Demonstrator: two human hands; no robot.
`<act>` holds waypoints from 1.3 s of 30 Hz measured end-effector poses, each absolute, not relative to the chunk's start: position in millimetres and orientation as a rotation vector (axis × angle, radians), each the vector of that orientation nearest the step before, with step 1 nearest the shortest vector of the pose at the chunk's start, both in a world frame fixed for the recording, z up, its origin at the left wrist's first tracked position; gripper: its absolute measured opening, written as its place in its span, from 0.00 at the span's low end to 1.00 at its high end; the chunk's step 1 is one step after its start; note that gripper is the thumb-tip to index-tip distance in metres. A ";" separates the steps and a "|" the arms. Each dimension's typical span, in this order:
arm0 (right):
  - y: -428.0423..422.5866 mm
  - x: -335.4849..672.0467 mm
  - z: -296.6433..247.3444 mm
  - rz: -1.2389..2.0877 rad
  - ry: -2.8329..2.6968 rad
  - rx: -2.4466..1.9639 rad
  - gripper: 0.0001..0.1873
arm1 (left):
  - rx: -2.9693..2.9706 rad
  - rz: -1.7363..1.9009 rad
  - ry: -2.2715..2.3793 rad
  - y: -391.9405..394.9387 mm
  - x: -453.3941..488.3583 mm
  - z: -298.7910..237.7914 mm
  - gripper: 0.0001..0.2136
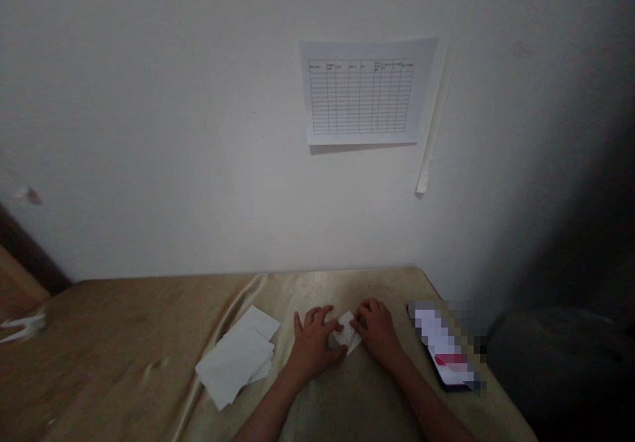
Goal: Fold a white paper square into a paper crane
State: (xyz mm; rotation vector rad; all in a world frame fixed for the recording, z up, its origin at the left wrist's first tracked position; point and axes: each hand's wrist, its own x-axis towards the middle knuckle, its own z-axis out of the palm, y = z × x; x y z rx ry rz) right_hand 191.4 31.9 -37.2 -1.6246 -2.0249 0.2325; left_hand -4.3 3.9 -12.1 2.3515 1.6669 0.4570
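A small folded piece of white paper (pixel 348 340) lies on the cloth between my two hands. My left hand (pixel 313 341) holds its left side with thumb and index finger, while the other fingers spread away from it. On the paper's right side, my right hand (pixel 376 328) has its fingers curled and pressed together at the edge. Part of the paper is hidden under the fingertips. To the left of my left hand rests a loose stack of white paper sheets (pixel 238 356), overlapping at different angles.
A gold-brown cloth (pixel 124 349) with a raised fold covers the table. Near its right edge lies a phone (pixel 441 343), partly pixelated. The white wall behind carries a printed table sheet (pixel 362 98) and a narrow strip (pixel 436 124). A dark object (pixel 560 356) stands at right.
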 end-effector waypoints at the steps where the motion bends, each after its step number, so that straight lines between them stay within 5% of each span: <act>1: 31.9 191.5 -37.8 0.226 -2.026 -1.626 0.04 | 2.348 0.454 1.667 3.7 -4.1 -11.7 0.18; 9: 31.2 192.0 -38.7 0.219 -2.043 -1.627 0.04 | 2.318 0.469 1.693 5.1 -1.1 -11.4 0.11; 39: 30.3 188.6 -37.0 0.169 -2.069 -1.672 0.05 | 2.326 0.431 1.703 7.0 -2.1 -16.3 0.19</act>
